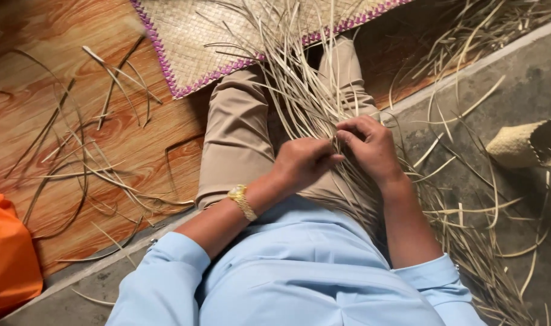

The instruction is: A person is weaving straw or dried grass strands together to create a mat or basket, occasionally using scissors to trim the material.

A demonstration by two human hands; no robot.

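A bundle of long pale dry straw strips (pixel 299 84) lies across my lap and fans out over a woven mat. My left hand (pixel 302 160) is closed on strips of that bundle just above my thigh. My right hand (pixel 372 145) pinches strips right beside it, fingertips nearly touching the left hand. A gold wristwatch (pixel 242 201) sits on my left wrist. I wear a light blue shirt and tan trousers (pixel 233 133). Where the strips pass under my fingers is hidden.
A woven straw mat (pixel 197 30) with a purple edge lies ahead on the wood-pattern floor covering (pixel 58 108). Loose strips are scattered left and right. A small woven basket (pixel 526 145) sits at right on grey concrete (pixel 529 78). An orange bag (pixel 6 253) is at the lower left.
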